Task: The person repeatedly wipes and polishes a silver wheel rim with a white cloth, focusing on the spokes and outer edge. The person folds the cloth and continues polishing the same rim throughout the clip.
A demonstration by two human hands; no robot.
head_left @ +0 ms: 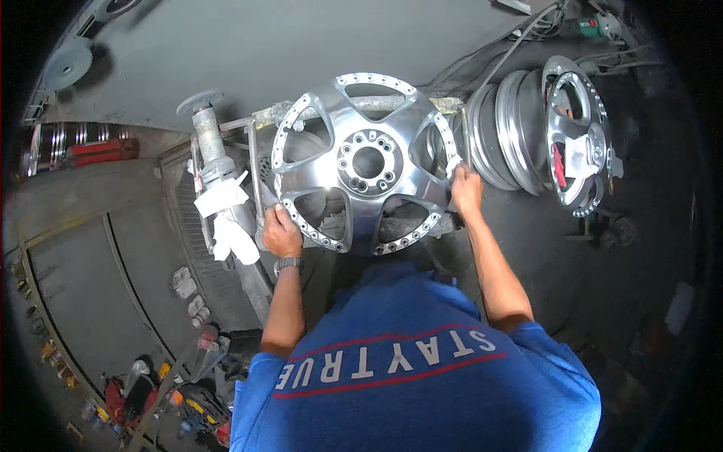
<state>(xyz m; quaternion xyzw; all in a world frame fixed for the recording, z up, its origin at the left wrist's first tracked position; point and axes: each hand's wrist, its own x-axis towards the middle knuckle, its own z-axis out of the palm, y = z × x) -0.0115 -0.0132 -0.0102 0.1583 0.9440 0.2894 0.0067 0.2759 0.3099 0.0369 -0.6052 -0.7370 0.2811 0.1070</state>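
A polished metal wheel centre [322, 167] with broad spokes, a round hub hole and small holes along its outer edge is tilted up in front of me. My left hand [282, 232], with a watch on its wrist, is closed around its lower left edge. At the right edge my right hand [466, 190] grips it too. A small white scrap [453, 164], paper or cloth, shows by the right fingertips. The fingers behind the edge are hidden. A metal work stand [263, 118] lies behind the wheel centre; I cannot tell whether they touch.
To the left stands a dusty power tool [215, 154] with a round disc on top and white wrapping around its body. Several wheel rims [512, 128] and another wheel centre [595, 98] are at the right. A green grinder [599, 26] and cables lie far right. Bottles and tools clutter the lower left.
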